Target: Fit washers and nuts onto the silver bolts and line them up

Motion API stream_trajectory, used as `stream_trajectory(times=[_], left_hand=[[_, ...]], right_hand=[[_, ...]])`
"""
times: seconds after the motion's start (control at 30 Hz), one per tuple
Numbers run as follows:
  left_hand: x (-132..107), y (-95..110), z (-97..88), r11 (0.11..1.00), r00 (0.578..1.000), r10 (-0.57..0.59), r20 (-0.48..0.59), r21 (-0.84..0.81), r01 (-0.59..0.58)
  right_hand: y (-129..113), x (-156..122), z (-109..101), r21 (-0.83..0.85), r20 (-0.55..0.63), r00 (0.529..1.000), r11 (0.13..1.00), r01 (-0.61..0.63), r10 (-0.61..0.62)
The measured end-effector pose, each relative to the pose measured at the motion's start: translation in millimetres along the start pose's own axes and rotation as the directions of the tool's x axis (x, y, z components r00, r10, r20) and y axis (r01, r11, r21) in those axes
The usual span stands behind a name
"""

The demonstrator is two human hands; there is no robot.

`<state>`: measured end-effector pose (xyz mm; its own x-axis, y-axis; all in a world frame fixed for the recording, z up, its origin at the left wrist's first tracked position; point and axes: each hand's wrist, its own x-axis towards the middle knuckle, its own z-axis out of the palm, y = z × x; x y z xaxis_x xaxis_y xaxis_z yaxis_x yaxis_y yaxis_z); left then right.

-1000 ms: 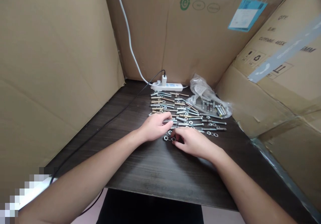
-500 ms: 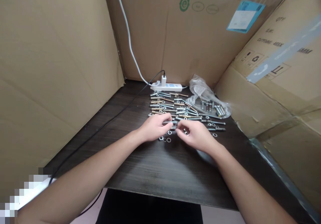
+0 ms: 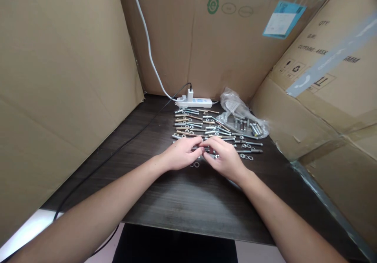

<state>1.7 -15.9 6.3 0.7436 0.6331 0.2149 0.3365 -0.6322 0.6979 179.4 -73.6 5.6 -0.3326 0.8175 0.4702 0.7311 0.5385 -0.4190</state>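
My left hand point(image 3: 183, 153) and my right hand point(image 3: 224, 156) meet fingertip to fingertip low over the dark table. Between the left thumb and fingers shows a thin silver bolt point(image 3: 195, 148), largely covered by the hand. The right thumb and fingers are pinched at its right end; any small part in them is hidden. Rows of silver and brass-coloured bolts point(image 3: 188, 128) with nuts and washers lie just beyond both hands. A loose washer point(image 3: 196, 164) lies below the fingertips, and a nut point(image 3: 242, 156) with washers sits to the right of my right hand.
A clear plastic bag point(image 3: 235, 102) with metal sleeves lies at the back right. Behind the rows stands a white power strip point(image 3: 196, 102) with a plugged-in adapter. A black cable point(image 3: 129, 139) crosses the table's left side. Cardboard boxes point(image 3: 165, 39) wall in the left, back and right.
My hands have come together, the right fingers moving left until they touch the left fingertips. The view has shifted slightly.
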Motion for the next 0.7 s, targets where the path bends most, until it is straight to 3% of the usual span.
stream_trajectory(times=[0.4, 0.7], left_hand=[[0, 6, -6.6, 0.993, 0.997, -0.074, 0.002, 0.092, 0.074], [4, -4, -3.3, 0.994, 0.990, -0.108, -0.087, -0.011, 0.108]], right_hand=[[2, 0, 0, -0.062, -0.052, 0.998, 0.998, 0.023, -0.026], [2, 1, -3, -0.035, -0.108, 0.992, 0.997, 0.069, -0.072]])
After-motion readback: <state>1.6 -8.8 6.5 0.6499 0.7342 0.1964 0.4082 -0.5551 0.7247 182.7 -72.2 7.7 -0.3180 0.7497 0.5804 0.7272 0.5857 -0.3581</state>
